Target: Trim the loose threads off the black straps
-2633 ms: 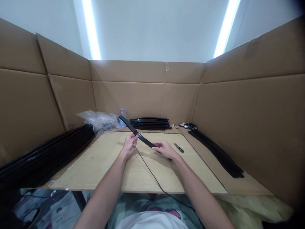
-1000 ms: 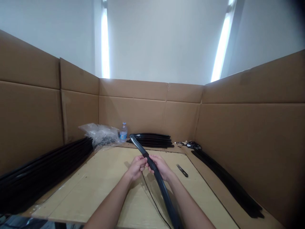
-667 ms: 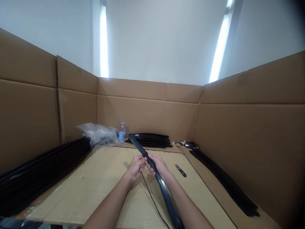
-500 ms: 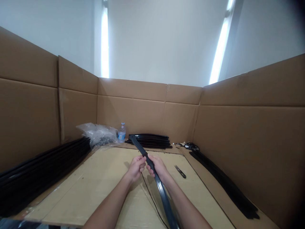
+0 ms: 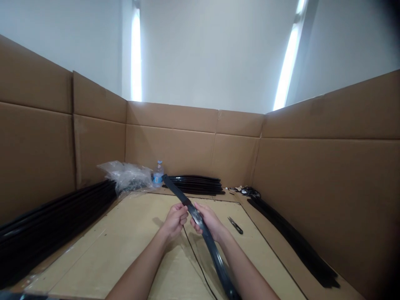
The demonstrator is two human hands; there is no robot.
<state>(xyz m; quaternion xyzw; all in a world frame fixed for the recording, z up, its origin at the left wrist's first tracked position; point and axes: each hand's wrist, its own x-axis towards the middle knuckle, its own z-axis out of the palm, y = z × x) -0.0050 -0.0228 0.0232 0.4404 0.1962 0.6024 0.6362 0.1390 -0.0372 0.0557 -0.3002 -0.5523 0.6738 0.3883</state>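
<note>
A long, glossy black strip [image 5: 213, 250] slants across the middle, its far end raised near the bottle and its near end running out of the bottom edge. My right hand [image 5: 204, 218] is wrapped around it from the right, thumb on top. My left hand [image 5: 176, 217] is closed in a pinch at the strip's left edge, beside a dark band around it. A thin black cord [image 5: 195, 256] hangs from the left fingers and trails toward the bottom edge. To the right, small black thread snips [image 5: 235, 225] lie on the pale board [image 5: 125, 237].
Black strips [image 5: 62, 221] are piled at the left, with others stacked [image 5: 195, 184] at the back and more [image 5: 293, 241] along the right. Clear plastic bags [image 5: 129, 177] and a water bottle [image 5: 158, 174] stand back left. Small black items [image 5: 248, 191] lie back right. Cardboard walls [image 5: 168, 141] enclose the table.
The strip's far end has swung slightly left, toward the bottle. Both hands have shifted a little left with it, and the right hand now sits slightly below the dark band.
</note>
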